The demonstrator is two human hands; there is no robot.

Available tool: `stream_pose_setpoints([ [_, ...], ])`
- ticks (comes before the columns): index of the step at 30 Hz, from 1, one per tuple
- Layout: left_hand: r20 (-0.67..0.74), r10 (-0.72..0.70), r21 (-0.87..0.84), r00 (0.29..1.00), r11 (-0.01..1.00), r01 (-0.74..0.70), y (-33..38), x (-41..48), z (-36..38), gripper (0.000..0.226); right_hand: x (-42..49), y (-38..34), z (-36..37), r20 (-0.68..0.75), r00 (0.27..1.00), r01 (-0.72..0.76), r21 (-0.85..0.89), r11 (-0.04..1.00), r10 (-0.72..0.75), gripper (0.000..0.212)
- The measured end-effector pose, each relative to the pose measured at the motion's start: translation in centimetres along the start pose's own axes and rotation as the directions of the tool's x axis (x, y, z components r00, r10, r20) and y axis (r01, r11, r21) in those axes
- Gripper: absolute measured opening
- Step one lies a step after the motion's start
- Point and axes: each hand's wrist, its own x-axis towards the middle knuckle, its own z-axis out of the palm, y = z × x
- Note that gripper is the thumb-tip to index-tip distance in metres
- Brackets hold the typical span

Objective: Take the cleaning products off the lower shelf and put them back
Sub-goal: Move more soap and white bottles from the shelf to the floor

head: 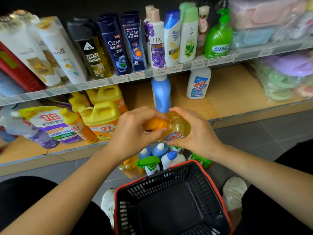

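Note:
Both my hands hold a clear yellow detergent bottle lying sideways in front of the lower shelf. My left hand pinches its orange cap; my right hand curls round its body. On the lower shelf stand a blue bottle, a white bottle with a blue label, yellow jugs and a detergent pouch. Below my hands, several bottles stand on the floor, among them green-trigger sprays and blue-capped white ones.
A black basket with a red rim sits empty on the grey floor between my white shoes. The upper shelf carries shampoo and soap bottles. Packed slippers fill the right side.

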Motion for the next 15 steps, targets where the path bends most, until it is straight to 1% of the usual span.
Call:
stream_pose_setpoints([
  [2,-0.012,-0.006,0.039,1.000,0.999,0.006,0.0,0.0,0.3,0.024,0.1,0.0,0.1,-0.012,0.999,0.032,-0.069,0.997,-0.033,0.090],
  [4,0.002,0.024,0.042,1.000,0.999,-0.024,-0.1,0.0,0.3,0.023,0.3,0.0,0.1,-0.007,0.999,0.032,-0.078,0.996,-0.033,0.089],
  [5,0.034,0.049,0.034,0.998,0.998,-0.050,-0.3,0.1,0.2,0.022,0.3,-0.1,0.0,0.007,1.000,0.020,-0.062,0.998,-0.020,0.089],
  [8,0.179,0.137,0.004,0.974,0.990,-0.140,-0.9,0.3,-0.6,0.023,0.3,-0.1,-0.2,0.081,0.996,-0.050,0.025,0.998,0.047,0.089],
  [10,0.236,0.170,-0.030,0.957,0.985,-0.168,-1.3,0.4,-1.1,0.025,0.4,-0.1,-0.4,0.136,0.987,-0.095,0.096,0.991,0.081,0.089],
  [13,0.219,0.208,-0.104,0.953,0.977,-0.189,-1.7,0.6,-1.5,0.024,0.7,-0.1,-0.7,0.193,0.976,-0.145,0.212,0.967,0.104,0.088],
  [15,0.186,0.202,-0.157,0.961,0.972,-0.174,-1.8,0.7,-1.6,0.027,0.8,-0.1,-0.7,0.216,0.970,-0.167,0.271,0.948,0.109,0.086],
])
